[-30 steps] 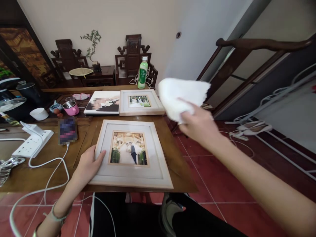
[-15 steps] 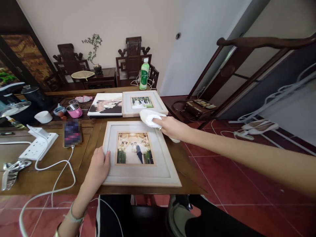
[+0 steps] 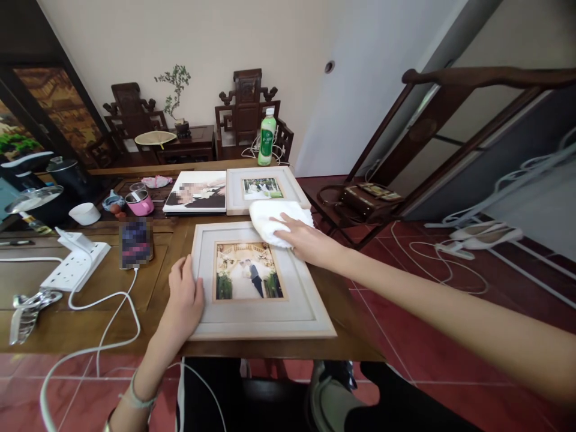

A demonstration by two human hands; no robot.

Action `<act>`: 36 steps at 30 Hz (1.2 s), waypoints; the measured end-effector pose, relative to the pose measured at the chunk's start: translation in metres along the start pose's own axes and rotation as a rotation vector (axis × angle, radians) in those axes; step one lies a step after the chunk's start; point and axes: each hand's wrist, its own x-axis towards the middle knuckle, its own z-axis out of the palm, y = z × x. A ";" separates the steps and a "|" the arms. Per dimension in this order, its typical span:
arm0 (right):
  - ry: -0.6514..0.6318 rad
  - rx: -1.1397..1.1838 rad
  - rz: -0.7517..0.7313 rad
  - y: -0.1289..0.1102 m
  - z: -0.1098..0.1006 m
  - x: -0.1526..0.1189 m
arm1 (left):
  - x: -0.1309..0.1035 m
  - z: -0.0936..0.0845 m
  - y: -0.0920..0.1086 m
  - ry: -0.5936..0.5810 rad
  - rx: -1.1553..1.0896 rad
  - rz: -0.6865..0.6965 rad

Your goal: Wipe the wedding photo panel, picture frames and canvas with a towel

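A large pale picture frame (image 3: 294,300) with a wedding photo lies flat on the wooden table (image 3: 103,306) in front of me. My left hand (image 3: 185,300) rests flat on the frame's left border, fingers spread over its edge. My right hand (image 3: 302,237) presses a folded white cloth (image 3: 272,217) onto the frame's upper right corner. Behind it lie a smaller framed photo (image 3: 265,189) and a photo album (image 3: 195,192).
A phone (image 3: 135,242) on a white cable, a white power strip (image 3: 74,266), a pink cup (image 3: 139,203), a white bowl (image 3: 85,213) and a green bottle (image 3: 266,137) share the table. A dark wooden chair (image 3: 432,120) stands on the right over red floor tiles.
My right hand came down from mid-air with the cloth and now holds it against the frame's top right corner. My left hand slid slightly further onto the left border.
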 end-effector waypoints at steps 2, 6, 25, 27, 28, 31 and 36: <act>-0.018 -0.049 -0.058 -0.002 0.002 0.000 | 0.009 -0.006 -0.001 -0.084 -0.022 0.131; -0.041 -0.073 -0.081 -0.005 0.003 -0.001 | 0.030 -0.016 0.001 -0.297 -0.097 0.270; -0.142 -0.284 -0.101 -0.022 0.001 0.009 | 0.040 -0.010 -0.004 -0.266 -0.164 0.265; -0.153 -0.282 -0.095 -0.024 -0.001 0.008 | 0.040 -0.010 -0.002 -0.251 -0.149 0.262; -0.154 -0.282 -0.091 -0.026 -0.003 0.008 | 0.041 -0.009 -0.003 -0.244 -0.135 0.263; -0.180 -0.274 -0.080 -0.034 -0.013 0.004 | 0.043 -0.004 -0.005 -0.226 -0.091 0.270; -0.236 -0.238 -0.104 -0.082 -0.030 -0.029 | 0.041 0.003 -0.008 -0.151 -0.052 0.278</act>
